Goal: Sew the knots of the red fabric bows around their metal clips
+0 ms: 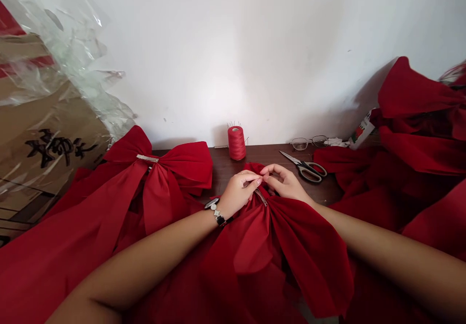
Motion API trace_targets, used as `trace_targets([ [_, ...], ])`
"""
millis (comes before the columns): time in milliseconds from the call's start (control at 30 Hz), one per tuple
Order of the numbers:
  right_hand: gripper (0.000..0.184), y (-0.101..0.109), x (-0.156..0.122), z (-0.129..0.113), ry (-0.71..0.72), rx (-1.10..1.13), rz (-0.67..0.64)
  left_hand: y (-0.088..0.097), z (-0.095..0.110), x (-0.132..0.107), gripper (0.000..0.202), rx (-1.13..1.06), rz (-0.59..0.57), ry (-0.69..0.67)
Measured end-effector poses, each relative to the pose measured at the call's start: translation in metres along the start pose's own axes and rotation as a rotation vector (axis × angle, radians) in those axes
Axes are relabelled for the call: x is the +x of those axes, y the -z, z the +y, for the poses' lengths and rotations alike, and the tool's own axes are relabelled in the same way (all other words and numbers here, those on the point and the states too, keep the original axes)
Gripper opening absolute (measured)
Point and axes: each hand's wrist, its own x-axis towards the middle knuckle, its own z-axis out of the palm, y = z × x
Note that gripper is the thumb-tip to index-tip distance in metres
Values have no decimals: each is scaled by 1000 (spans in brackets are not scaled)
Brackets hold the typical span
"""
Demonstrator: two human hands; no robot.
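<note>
My left hand [238, 191] and my right hand [286, 182] meet at the top of a large red fabric bow [291, 246], their fingertips pinching its gathered centre. Whether a needle or thread lies between the fingers is too small to tell. Just below my fingers, a narrow metal clip [260, 197] sits on the bow's knot. The bow's tails spread toward me beneath both forearms. A dark watch-like bracelet [217, 212] circles my left wrist.
A second red bow [182, 166] with a metal clip lies to the left, by a cardboard box [47, 139] wrapped in clear plastic. Red thread spool [237, 143], black-handled scissors [309, 169], eyeglasses [305, 143] and a heap of red fabric [418, 120] surround the wooden table [225, 169].
</note>
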Motion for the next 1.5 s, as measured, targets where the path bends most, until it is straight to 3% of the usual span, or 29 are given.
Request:
trace_targets([
  [267,44,3,-2,-4,-32,50,-69,4,-2,3,32,-43,17,84],
  [433,44,5,-1,-2,-32,82,-71,4,-7,6,29,-215,38,74],
  [567,43,7,-1,-3,-38,112,-62,3,-9,7,38,-332,75,98],
  [733,36,8,-2,-7,-71,99,-86,2,-9,5,41,-263,104,78],
  [1267,50,8,0,-6,-91,76,-115,6,-5,7,33,-185,-11,52],
  [1500,50,7,0,-6,-66,75,-111,7,-6,8,33,-206,-8,27],
])
